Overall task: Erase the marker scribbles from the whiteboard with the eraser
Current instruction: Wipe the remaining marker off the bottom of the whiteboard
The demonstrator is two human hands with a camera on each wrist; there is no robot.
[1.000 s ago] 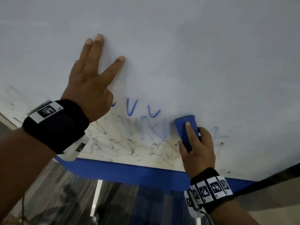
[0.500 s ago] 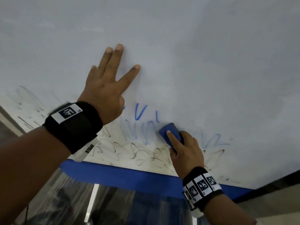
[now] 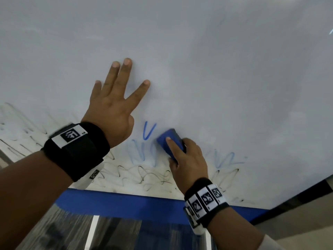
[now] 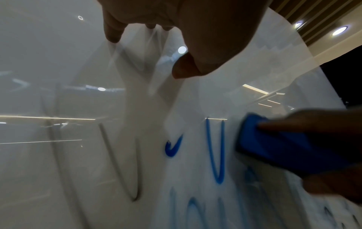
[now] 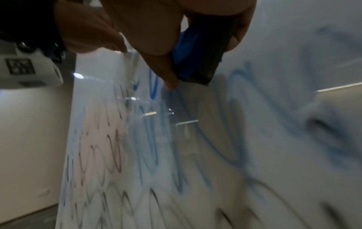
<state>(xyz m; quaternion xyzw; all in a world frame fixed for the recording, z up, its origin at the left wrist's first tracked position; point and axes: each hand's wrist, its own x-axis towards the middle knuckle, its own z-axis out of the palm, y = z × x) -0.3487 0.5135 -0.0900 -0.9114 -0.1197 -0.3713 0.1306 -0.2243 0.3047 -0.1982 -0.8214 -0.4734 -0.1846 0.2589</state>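
A large whiteboard (image 3: 216, 69) fills the head view. My right hand (image 3: 187, 159) grips a blue eraser (image 3: 167, 141) and presses it flat on the board, index finger laid along its back. Just left of the eraser stands a sharp blue V-shaped scribble (image 3: 148, 131). Below it lie smeared pale blue scribbles (image 3: 140, 154) and thin black loops (image 3: 144, 175). My left hand (image 3: 115, 98) lies flat on the board with fingers spread, above and left of the eraser. The left wrist view shows the eraser (image 4: 274, 147) beside the blue stroke (image 4: 215, 151). The right wrist view shows the eraser (image 5: 197, 55) in my fingers.
A blue strip (image 3: 126, 204) runs along the whiteboard's lower edge, with dark floor (image 3: 117, 235) below it. More faint black marks (image 3: 19, 134) sit at the board's left end. The upper board is wiped white.
My right hand has slid the eraser leftward and slightly up, wiping away the blue strokes right of the V. The view has shifted, so my left hand sits further right in it.
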